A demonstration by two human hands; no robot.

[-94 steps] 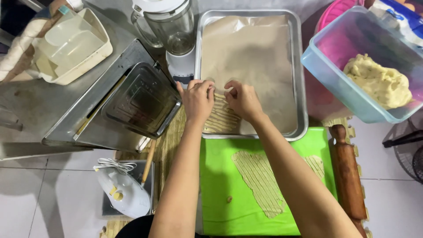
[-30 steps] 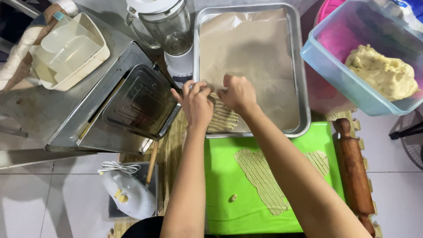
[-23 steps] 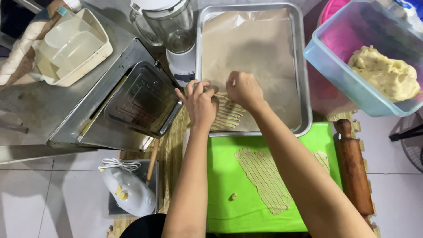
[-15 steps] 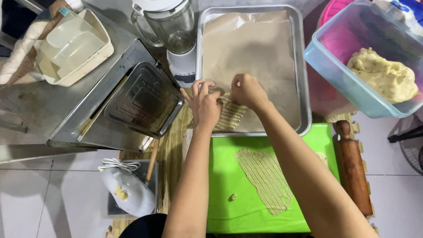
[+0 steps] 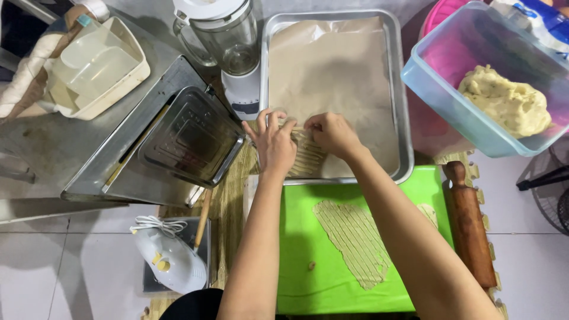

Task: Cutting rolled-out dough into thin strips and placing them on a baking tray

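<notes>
Dough strips (image 5: 308,155) on the lined baking tray (image 5: 405,118) — both hands setting them down at centre frame.
The left hand (image 5: 274,143) rests open, fingers spread over the strips at the tray's lower left corner; the right hand (image 5: 332,133) is curled, pinching the strip ends. Thin and soft as they look, the strips could tear or stick together if pressed or dragged — and the loose brown paper (image 5: 338,77) could slide or wrinkle under them. More cut dough (image 5: 355,240) lies on the green mat (image 5: 308,237) below, the rolling pin (image 5: 471,228) at right.
</notes>
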